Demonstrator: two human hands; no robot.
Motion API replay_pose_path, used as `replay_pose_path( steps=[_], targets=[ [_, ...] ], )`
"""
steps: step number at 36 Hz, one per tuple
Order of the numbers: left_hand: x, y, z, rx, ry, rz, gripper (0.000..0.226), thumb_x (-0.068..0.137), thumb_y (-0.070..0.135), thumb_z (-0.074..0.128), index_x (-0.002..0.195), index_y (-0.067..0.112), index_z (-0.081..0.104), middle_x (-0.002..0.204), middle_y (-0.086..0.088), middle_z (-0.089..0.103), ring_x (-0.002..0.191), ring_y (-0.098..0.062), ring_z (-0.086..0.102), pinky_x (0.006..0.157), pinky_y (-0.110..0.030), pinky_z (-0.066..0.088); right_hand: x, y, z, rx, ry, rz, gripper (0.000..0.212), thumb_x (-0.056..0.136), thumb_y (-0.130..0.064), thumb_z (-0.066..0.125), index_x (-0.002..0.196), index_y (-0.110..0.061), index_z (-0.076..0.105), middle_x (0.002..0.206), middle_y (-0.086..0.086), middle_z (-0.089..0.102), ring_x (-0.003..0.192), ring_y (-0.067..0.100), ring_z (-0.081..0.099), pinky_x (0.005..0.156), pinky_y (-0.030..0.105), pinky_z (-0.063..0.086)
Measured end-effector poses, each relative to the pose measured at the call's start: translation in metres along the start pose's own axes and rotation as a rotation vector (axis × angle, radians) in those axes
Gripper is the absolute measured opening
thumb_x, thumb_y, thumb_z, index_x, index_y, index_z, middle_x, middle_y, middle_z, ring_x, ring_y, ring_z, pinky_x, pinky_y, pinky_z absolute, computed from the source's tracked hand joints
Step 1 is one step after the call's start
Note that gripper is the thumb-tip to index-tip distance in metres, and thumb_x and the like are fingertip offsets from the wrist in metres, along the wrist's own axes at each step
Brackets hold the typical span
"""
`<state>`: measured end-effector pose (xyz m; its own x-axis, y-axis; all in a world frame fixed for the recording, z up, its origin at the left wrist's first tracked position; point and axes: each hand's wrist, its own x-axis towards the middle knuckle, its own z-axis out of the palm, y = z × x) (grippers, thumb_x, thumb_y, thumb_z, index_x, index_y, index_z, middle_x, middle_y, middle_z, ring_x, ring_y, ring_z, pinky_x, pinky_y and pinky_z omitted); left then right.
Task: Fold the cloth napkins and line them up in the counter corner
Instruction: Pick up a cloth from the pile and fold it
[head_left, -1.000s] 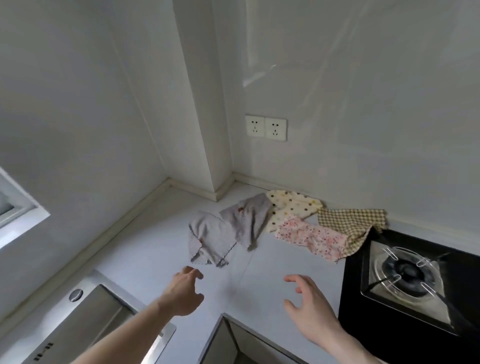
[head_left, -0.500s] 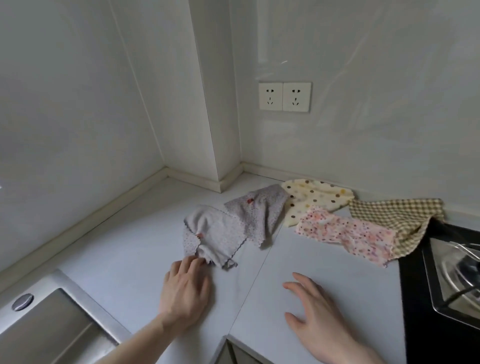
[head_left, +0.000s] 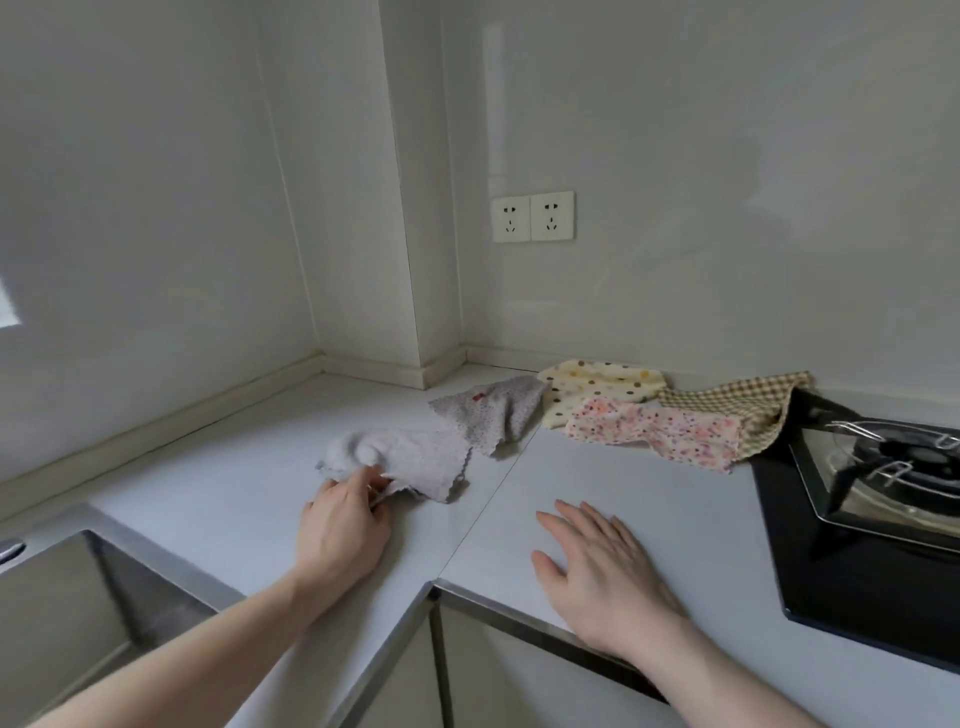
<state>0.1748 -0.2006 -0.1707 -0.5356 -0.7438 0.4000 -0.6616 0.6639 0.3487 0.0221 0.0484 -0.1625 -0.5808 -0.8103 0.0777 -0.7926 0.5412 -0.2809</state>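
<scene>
Hands reach over a pale L-shaped kitchen counter (head_left: 218, 499) that wraps round a wall corner. The left hand (head_left: 345, 530) lies on the counter with its fingers (head_left: 358, 480) curled and pinched on the near edge of a crumpled pale grey napkin (head_left: 410, 460), which bunches up just beyond the fingertips. The right hand (head_left: 597, 566) rests palm down on the bare counter to the right, fingers spread flat and holding nothing.

Four more unfolded napkins lie in a loose row further back, running right from the corner. A grey dotted napkin (head_left: 493, 413) sits just beyond the held one, its near edge touching or overlapping it. Beside it to the right is a cream napkin with coloured dots (head_left: 597, 382), close against the far wall. A pink floral napkin (head_left: 660, 431) lies in front of that, overlapping its near edge. Furthest right, a brown checked napkin (head_left: 737, 402) drapes partly onto a black gas hob (head_left: 857, 571).

A steel sink (head_left: 78, 597) is at the near left. A double wall socket (head_left: 532, 215) is mounted above the napkins.
</scene>
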Motion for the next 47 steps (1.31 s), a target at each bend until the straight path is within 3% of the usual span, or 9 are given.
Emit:
replay_pose_path(
  steps=[7,10,14,19,29,33,39,42,47],
  targets=[
    [-0.039,0.022,-0.042,0.128,-0.065,0.120,0.018,0.101,0.024,0.042,0.101,0.022,0.060,0.111,-0.001,0.072,0.098,-0.029,0.067,0.064,-0.033,0.043,-0.061,-0.020,0.003,-0.027,0.016,0.068,0.059,0.105,-0.050,0.024,0.160,-0.029,0.019,0.169,-0.004,0.009,0.156,0.015,0.005,0.126,0.038,0.003],
    [-0.059,0.036,-0.069,0.123,-0.083,0.116,0.014,0.095,0.015,0.045,0.097,0.018,0.059,0.103,-0.003,0.067,0.086,-0.026,0.062,0.066,-0.032,0.048,-0.091,-0.023,-0.006,0.006,-0.038,0.067,0.068,0.100,-0.054,0.039,0.160,-0.029,0.018,0.169,-0.005,0.007,0.156,0.014,0.005,0.126,0.034,0.003],
    [-0.074,0.057,-0.104,0.093,-0.058,0.245,0.020,0.096,0.014,0.047,0.110,0.018,0.059,0.111,-0.001,0.061,0.097,-0.024,0.059,0.071,-0.032,0.047,-0.123,-0.025,-0.028,0.135,-0.055,0.095,0.072,0.095,-0.051,0.054,0.157,-0.026,0.026,0.164,-0.007,0.024,0.149,0.013,0.028,0.121,0.029,0.022],
    [-0.088,0.086,-0.149,0.040,-0.041,0.351,0.024,0.091,0.016,0.040,0.108,0.022,0.056,0.100,-0.003,0.068,0.084,-0.028,0.061,0.066,-0.034,0.048,-0.153,-0.034,-0.061,0.282,0.028,0.101,0.067,0.097,-0.046,0.058,0.155,-0.027,0.029,0.159,-0.007,0.031,0.143,0.013,0.037,0.115,0.028,0.031],
    [-0.113,0.147,-0.213,-0.071,-0.058,0.586,0.023,0.095,0.025,0.049,0.112,0.024,0.064,0.102,-0.004,0.073,0.090,-0.031,0.064,0.072,-0.034,0.052,-0.187,-0.058,-0.124,0.449,0.217,0.001,0.067,0.087,-0.056,0.068,0.145,-0.036,0.042,0.141,-0.015,0.051,0.128,0.005,0.047,0.109,0.030,0.041],
    [-0.121,0.164,-0.227,-0.099,-0.051,0.644,0.009,0.093,0.037,0.055,0.095,0.029,0.061,0.089,-0.001,0.069,0.079,-0.027,0.058,0.067,-0.033,0.050,-0.195,-0.062,-0.139,0.465,0.271,-0.015,0.068,0.084,-0.055,0.070,0.144,-0.033,0.046,0.133,-0.018,0.053,0.123,0.006,0.050,0.103,0.029,0.044],
    [-0.132,0.187,-0.247,-0.200,-0.067,0.611,0.015,0.084,0.037,0.066,0.074,0.030,0.059,0.065,0.009,0.056,0.068,-0.020,0.055,0.058,-0.026,0.040,-0.200,-0.061,-0.142,0.496,0.401,0.001,0.046,0.074,-0.062,0.073,0.111,-0.037,0.062,0.107,-0.021,0.064,0.103,0.001,0.059,0.091,0.031,0.053],
    [-0.134,0.194,-0.251,-0.255,-0.071,0.592,0.019,0.080,0.035,0.070,0.065,0.027,0.060,0.058,0.008,0.055,0.059,-0.009,0.050,0.051,-0.022,0.035,-0.199,-0.058,-0.143,0.517,0.464,0.028,0.049,0.068,-0.071,0.072,0.101,-0.036,0.065,0.098,-0.018,0.066,0.092,0.005,0.062,0.083,0.031,0.056],
    [-0.137,0.206,-0.248,-0.328,-0.140,0.572,0.017,0.074,0.033,0.070,0.062,0.025,0.063,0.053,0.009,0.051,0.054,-0.013,0.047,0.049,-0.020,0.039,-0.197,-0.054,-0.148,0.534,0.487,0.033,0.040,0.068,-0.065,0.076,0.092,-0.035,0.068,0.093,-0.016,0.068,0.086,0.008,0.063,0.078,0.033,0.057]
  ],
)
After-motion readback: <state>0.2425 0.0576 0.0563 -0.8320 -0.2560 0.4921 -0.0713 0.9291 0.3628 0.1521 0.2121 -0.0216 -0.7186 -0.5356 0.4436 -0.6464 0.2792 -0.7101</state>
